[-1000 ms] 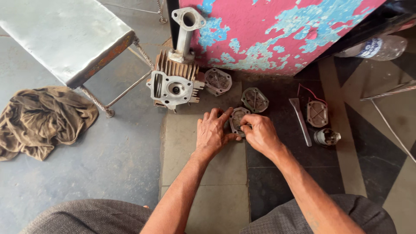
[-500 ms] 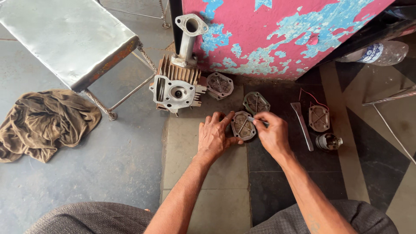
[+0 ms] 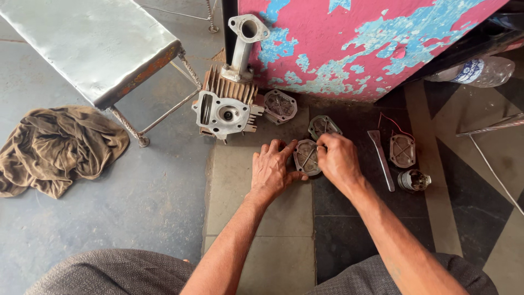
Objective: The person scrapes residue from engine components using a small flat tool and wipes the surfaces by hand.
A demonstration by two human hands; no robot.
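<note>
A small rounded metal engine cover lies on the tiled floor, ribbed side up. My left hand steadies it from the left, fingers spread over its edge and thumb under it. My right hand presses on its right edge with closed fingers; whatever it pinches is hidden. A second similar cover lies just beyond my right hand. A finned engine cylinder head with an upright intake pipe stands further back on the left.
Another cover leans by the peeling pink and blue panel. A flat scraper, a fourth cover with red wire and a small cylindrical part lie right. A metal stool and brown rag are left.
My right hand lifted off the cover with a small pale tool, then came back down onto its right edge. My left hand stayed in place. The view shifted slightly.
</note>
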